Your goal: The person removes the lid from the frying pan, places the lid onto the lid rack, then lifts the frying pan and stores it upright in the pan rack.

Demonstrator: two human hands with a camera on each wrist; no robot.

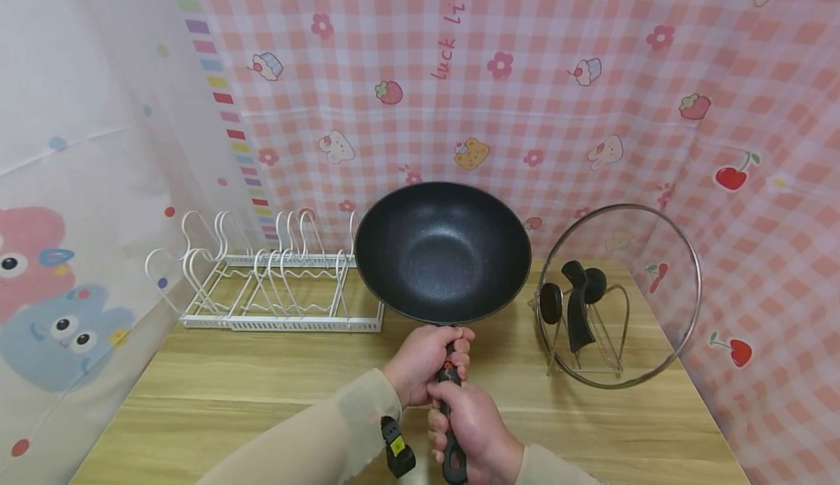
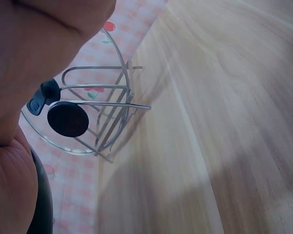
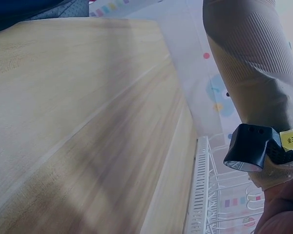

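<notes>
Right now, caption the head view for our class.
Left hand and right hand hold a black wok by its handle, white wire rack left, glass lid right.

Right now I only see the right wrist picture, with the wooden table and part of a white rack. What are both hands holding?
Observer: The left hand and right hand both grip the handle of a black wok.
Operator: Ooh! Which hand is nearer the pan part?
Observer: The left hand; the right one is further down, toward the handle's end.
Operator: Do you see a lid anywhere?
Observer: Yes, in the head view a round clear lid stands to the right of the wok.
</notes>
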